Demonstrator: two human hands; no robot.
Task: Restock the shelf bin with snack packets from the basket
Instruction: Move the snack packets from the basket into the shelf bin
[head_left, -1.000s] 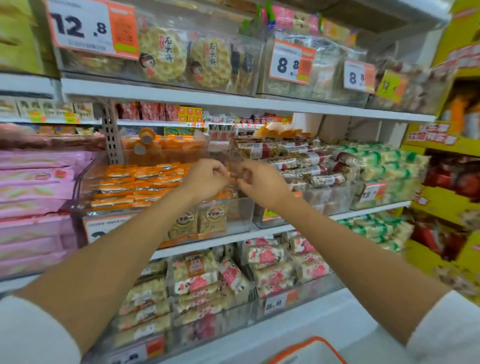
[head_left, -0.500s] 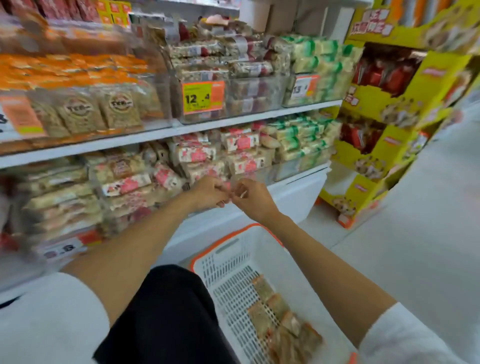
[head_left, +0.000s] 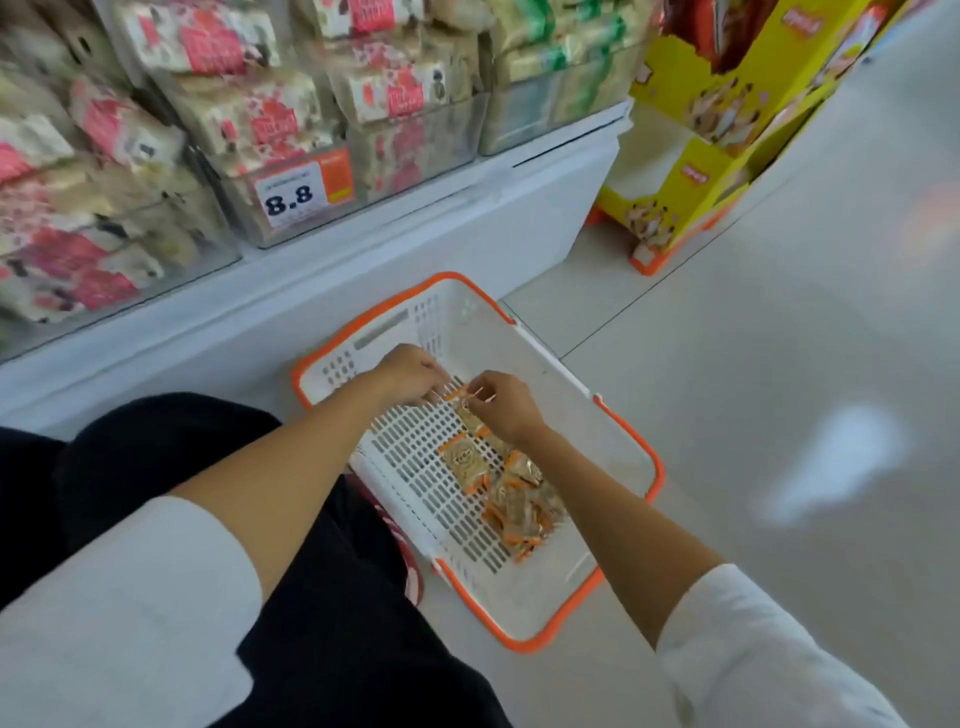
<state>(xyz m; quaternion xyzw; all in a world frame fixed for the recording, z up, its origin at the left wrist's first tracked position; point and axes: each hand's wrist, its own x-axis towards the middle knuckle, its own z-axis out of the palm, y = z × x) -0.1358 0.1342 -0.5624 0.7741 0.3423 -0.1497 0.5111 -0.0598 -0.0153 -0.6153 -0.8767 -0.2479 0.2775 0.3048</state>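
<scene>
Now, 1 snack packet is being pinched inside the basket.
Fingers of the left hand and right hand are curled on its orange edge; the remaining packets lie heaped below. The packet should be lifted straight up, clear of the heap.

Perforated plastic basket, glossy clear-film snack packets, smooth shiny floor.
</scene>
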